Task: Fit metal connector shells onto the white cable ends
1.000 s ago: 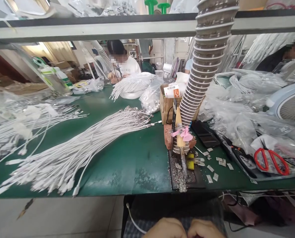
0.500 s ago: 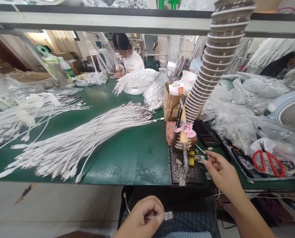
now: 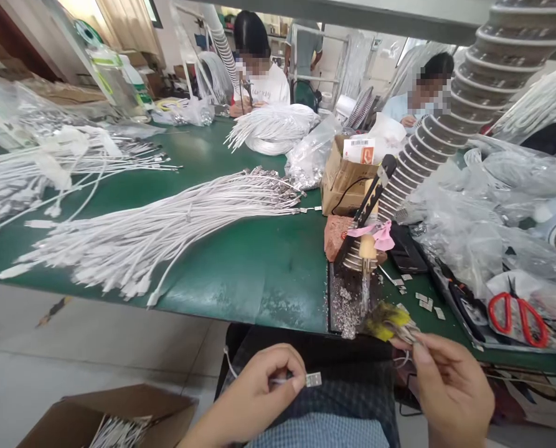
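Over my lap, my left hand (image 3: 271, 386) pinches a white USB cable; its metal USB plug (image 3: 314, 379) sticks out to the right of my fingertips. My right hand (image 3: 450, 379), at the table's front edge, closes on the metal end of a small tool with a yellow, sponge-like head (image 3: 387, 320). That head is blurred and darkened on its left side. Just above it, a wooden-handled soldering iron (image 3: 367, 249) points downward from a stand tied with pink ribbon. Grey solder bits (image 3: 347, 311) lie heaped on the black mat beneath the iron.
A long bundle of white cables (image 3: 165, 230) lies across the green table. A ribbed hose (image 3: 464, 106) rises behind the iron. Red-handled scissors (image 3: 520, 314) rest in a tray at right. An open carton (image 3: 119, 398) stands on the floor. Co-workers sit opposite.
My right hand has lifted the yellow-headed tool off the mat and brought it nearer me. The left hand still holds the cable. My view has shifted, showing the floor carton and loose metal pieces.
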{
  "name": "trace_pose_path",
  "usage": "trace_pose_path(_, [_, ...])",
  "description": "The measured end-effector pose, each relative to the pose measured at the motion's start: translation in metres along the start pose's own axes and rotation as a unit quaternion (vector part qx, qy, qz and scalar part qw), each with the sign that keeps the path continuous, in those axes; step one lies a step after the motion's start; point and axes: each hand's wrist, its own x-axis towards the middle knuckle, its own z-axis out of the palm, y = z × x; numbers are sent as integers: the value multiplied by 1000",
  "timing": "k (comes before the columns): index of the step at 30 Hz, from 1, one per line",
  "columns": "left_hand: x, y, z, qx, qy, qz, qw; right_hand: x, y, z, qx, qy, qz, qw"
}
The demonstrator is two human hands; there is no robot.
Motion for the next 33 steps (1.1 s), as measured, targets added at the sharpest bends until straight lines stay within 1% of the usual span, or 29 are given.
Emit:
trace_pose_path(2, [1,1,0,-6,-2,8,1000,-7,6,0,-23,-21,-67,997])
trace_pose_path(3, [2,2,0,-8,-2,10,1000,-9,9,-1,-31,-36,-89,995])
trace_pose_path(5, [2,1,-1,-10,-1,9,1000,-11,13,-4,-41,-63,-94,993])
trace_pose_path(7, [1,0,-1,-9,2,6,1000,-11,10,-5,-35,-58,-44,997])
trace_pose_path(9, [0,-1,-2,-7,3,4,1000,-8,2,-2,-12,-17,55,998])
trace_pose_path(11, [-1,0,-2,-6,3,6,1000,-3,-8,4,26,16,158,987])
trace_pose_path(13, [-2,1,-3,-3,3,13,1000,4,-14,9,77,18,221,972])
trace_pose_path(17, [-4,1,-3,1,8,19,1000,16,-13,10,162,-9,277,947])
trace_pose_path(20, [-4,1,-2,1,11,18,1000,16,-10,7,187,-20,307,933])
trace_pose_path(22, [-4,0,-1,-2,11,16,1000,12,-9,4,188,-19,315,930])
trace_pose_path(25, [-3,0,-1,-3,7,13,1000,4,-9,0,159,-6,301,940])
trace_pose_path(27, [-3,-1,-2,0,4,13,1000,-2,-12,-2,112,5,268,957])
trace_pose_path(30, [-4,0,-2,6,3,14,1000,-10,-17,-2,24,40,184,982])
trace_pose_path(32, [-4,1,-3,7,3,14,1000,-14,-19,0,-17,79,107,991])
trace_pose_path(33, [-4,1,-3,7,2,14,1000,-16,-19,1,-34,86,65,994])
